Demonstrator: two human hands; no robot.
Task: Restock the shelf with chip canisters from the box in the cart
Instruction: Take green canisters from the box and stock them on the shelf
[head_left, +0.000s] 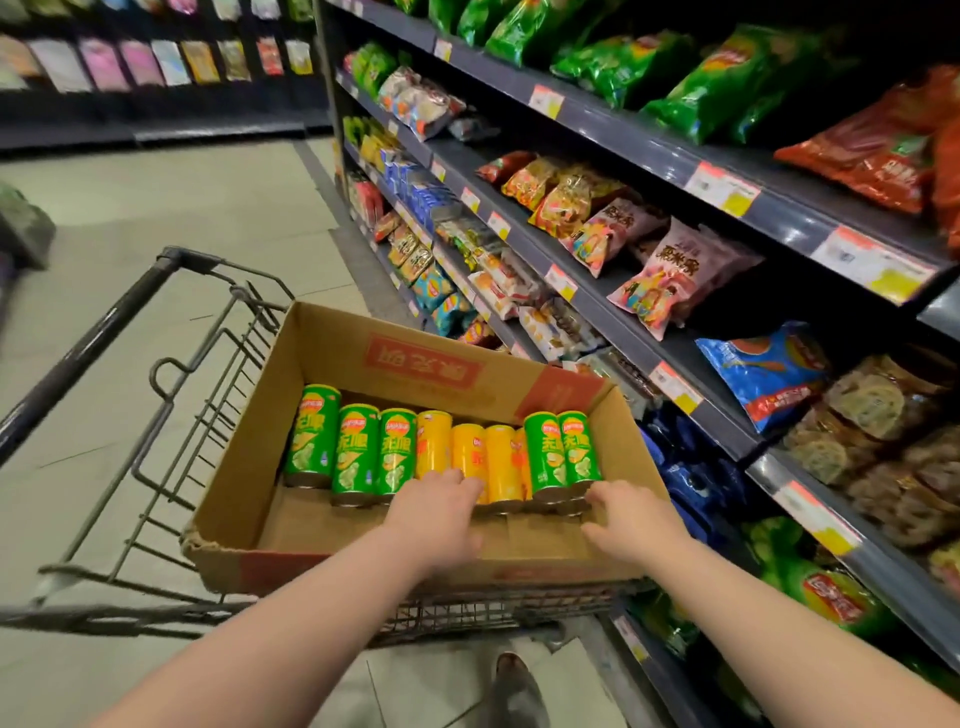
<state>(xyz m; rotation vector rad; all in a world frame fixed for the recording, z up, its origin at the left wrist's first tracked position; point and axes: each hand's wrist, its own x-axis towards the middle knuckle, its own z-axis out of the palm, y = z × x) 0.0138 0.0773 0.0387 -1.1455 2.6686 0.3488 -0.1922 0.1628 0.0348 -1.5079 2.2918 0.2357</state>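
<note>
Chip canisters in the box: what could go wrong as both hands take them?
The green canisters and yellow canisters lie packed in one row, so lifting some with the left hand and right hand may roll neighbours into the bare front of the box. The box sits high on the cart and could slide.

The single wide-angle camera, worn on the person's head, looked forward and steeply down from close range onto the cardboard box (322, 364) in the cart (78, 351), with the shelf (618, 332) running along the view's right side.
</note>
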